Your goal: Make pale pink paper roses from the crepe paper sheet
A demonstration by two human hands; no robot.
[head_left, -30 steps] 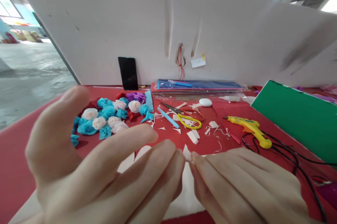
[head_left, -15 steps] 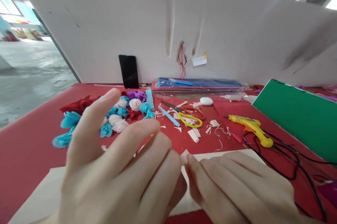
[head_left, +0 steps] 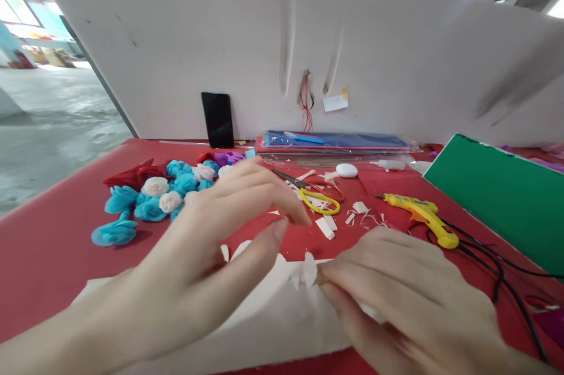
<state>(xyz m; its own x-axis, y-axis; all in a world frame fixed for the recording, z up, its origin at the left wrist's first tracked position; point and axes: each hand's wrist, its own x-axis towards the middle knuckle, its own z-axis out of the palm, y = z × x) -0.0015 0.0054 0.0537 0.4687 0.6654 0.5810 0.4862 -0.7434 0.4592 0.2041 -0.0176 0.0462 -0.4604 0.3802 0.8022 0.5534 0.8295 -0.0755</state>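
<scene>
Right hand pinching white scrap; left hand loosely parted.
Flowers, ten o'clock, partly behind it; glue gun, two.

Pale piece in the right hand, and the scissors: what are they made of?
Pale piece: probably matte paper, being thin and shineless, though blur leaves cloth possible. Scissors: likely metal blades, dark, narrow; smooth handles look plastic, coloured yellow and red.

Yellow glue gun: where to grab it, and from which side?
Probably by the handle, from above on the near side. The glue gun lies with its nozzle pointing left, while the handle slants right and toward the person. The green board to its right likely makes that side awkward.
</scene>
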